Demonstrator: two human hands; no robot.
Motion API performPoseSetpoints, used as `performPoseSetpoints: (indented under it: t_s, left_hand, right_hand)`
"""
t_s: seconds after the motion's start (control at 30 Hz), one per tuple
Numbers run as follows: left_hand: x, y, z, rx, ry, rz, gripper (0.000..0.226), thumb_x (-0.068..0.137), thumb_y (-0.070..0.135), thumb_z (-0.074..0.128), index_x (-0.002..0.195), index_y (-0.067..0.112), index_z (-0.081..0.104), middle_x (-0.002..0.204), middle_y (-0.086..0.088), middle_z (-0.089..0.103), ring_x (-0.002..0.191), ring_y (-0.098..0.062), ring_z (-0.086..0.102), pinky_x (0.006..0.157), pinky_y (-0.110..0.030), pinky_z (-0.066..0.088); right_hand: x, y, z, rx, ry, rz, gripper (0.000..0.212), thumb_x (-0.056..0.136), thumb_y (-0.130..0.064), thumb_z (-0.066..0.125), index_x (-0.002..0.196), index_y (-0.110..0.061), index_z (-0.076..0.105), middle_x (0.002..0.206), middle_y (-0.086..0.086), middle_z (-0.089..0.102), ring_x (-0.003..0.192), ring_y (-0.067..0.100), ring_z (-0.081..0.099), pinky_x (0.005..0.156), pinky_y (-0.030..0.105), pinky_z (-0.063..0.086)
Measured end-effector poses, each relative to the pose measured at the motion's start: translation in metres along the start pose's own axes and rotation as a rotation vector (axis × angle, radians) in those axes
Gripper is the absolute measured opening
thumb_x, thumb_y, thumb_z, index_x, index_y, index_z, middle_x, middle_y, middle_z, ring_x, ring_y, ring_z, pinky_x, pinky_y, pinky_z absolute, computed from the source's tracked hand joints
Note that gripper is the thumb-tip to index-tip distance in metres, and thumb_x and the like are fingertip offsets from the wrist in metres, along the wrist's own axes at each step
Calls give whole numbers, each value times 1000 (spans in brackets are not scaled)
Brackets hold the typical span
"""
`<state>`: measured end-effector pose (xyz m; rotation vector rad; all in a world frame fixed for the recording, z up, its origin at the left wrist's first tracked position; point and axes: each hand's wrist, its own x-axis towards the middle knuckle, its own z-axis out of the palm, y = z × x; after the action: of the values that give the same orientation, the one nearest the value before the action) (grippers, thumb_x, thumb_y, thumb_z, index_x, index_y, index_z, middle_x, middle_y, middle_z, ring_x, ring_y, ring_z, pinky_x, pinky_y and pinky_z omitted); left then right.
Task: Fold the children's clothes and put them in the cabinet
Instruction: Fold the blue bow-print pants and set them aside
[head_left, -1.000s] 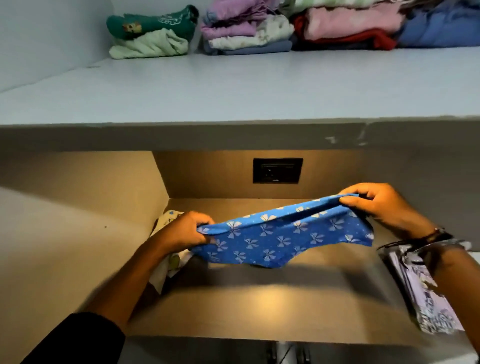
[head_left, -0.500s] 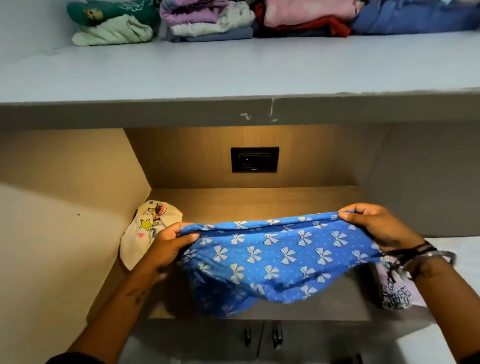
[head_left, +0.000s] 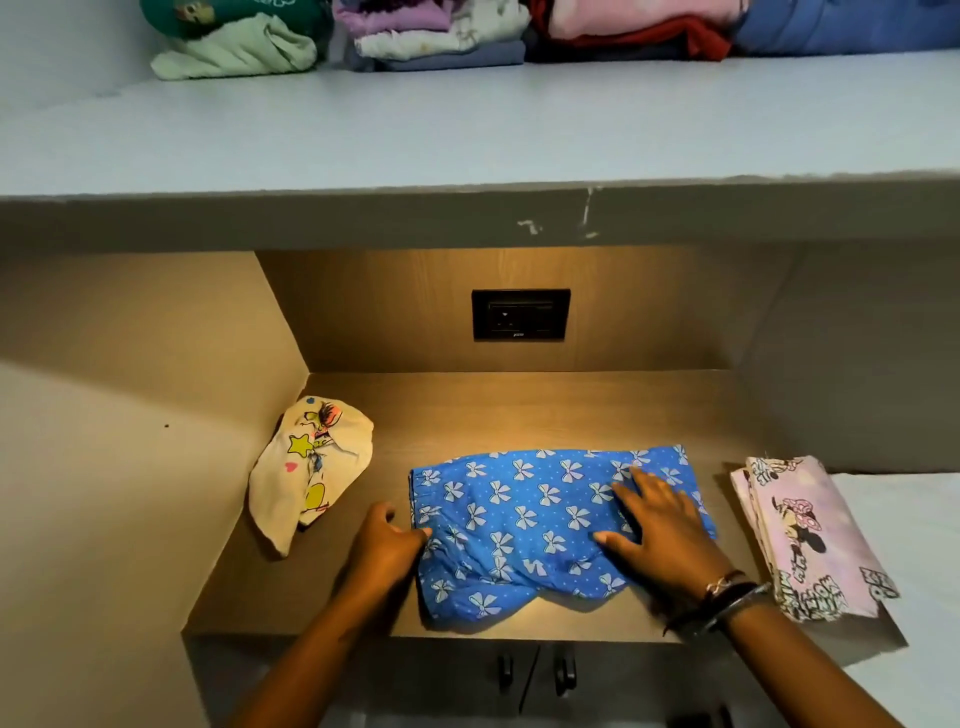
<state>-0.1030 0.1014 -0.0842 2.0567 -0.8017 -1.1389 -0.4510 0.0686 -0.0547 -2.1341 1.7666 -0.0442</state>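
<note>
A blue garment with white bows (head_left: 524, 514) lies spread on the lit wooden shelf (head_left: 519, 410) of the niche. My right hand (head_left: 662, 525) rests flat on its right part, fingers apart. My left hand (head_left: 387, 540) pinches the garment's left edge near the waistband. A cream printed garment (head_left: 311, 467) lies crumpled in the shelf's left corner. At the right end lies a folded pink cartoon garment (head_left: 805, 535).
A grey upper shelf (head_left: 467, 135) carries several stacks of folded clothes (head_left: 436, 36) along its back. A black socket plate (head_left: 520, 314) sits in the niche's back wall. Cabinet door handles (head_left: 535, 670) show below the shelf's front edge. A white surface (head_left: 914, 571) lies to the right.
The blue garment went from hanging stretched between both hands to lying flat on the shelf. My right hand let go and now presses on it; my left still holds the edge.
</note>
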Motion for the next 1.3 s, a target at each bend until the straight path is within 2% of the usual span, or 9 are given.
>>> performPoseSetpoints:
  t_s: [0.13,0.23,0.43,0.53,0.67,0.8,0.9,1.13,1.3]
  left_hand:
    - [-7,-6,9,-89,-59,-47,38,74,42,75,103,23,61,92,0,72,79,-19,71,75,-47,60]
    - [-6,4,9,-66,-6,6,30,75,53,68,87,27,62,85,-1,73,76,-20,72,76,-50,60]
    - [27,46,6,304,56,311,46,79,32,72,119,34,50,118,12,53,106,-19,57,89,-48,53]
    - [42,58,8,405,0,338,21,77,29,74,94,29,61,106,5,59,99,-21,58,88,-49,53]
    - [44,63,5,164,-129,226,11,79,27,72,76,23,62,90,-9,69,84,-29,69,81,-55,58]
    - [42,72,-12,-69,-279,227,11,84,24,67,76,19,63,92,-20,72,88,-37,71,85,-58,56]
    - [48,99,-28,-49,-250,310,10,85,24,68,76,22,65,89,-17,72,84,-33,72,76,-48,58]
    - [48,221,-62,-52,23,724,14,85,-3,67,92,8,61,75,0,57,66,-7,51,58,-9,44]
    - [-2,219,-90,-3,95,881,20,84,-4,67,100,8,63,80,6,59,67,2,58,61,-2,44]
  right_hand:
    - [-1,5,6,-15,-66,36,83,84,-76,38,153,-34,19,165,-3,4,151,22,4,121,49,1]
    - [3,12,3,-13,-8,10,71,86,-72,39,146,-34,36,161,-2,23,148,21,18,119,47,10]
    - [62,22,-34,13,142,39,44,94,-36,50,137,-29,45,144,1,45,134,23,36,109,46,30]
    - [93,33,-52,-52,50,173,44,91,-35,58,132,-25,49,135,6,49,125,29,42,101,45,37]
    - [110,43,-58,103,-37,260,11,85,-29,71,87,-21,64,98,1,65,102,26,59,90,39,48]
    - [113,45,-63,191,-112,210,25,89,-22,69,68,-19,57,68,-1,62,66,15,57,67,30,47]
    - [116,41,-80,347,10,138,22,96,-21,59,74,-15,57,75,7,59,72,22,54,71,36,45]
    - [134,5,-179,585,587,-51,16,95,-5,58,81,4,61,72,15,53,68,22,45,52,22,36]
    - [89,1,-205,652,687,-208,12,92,-4,63,85,6,65,93,15,66,90,15,61,83,25,45]
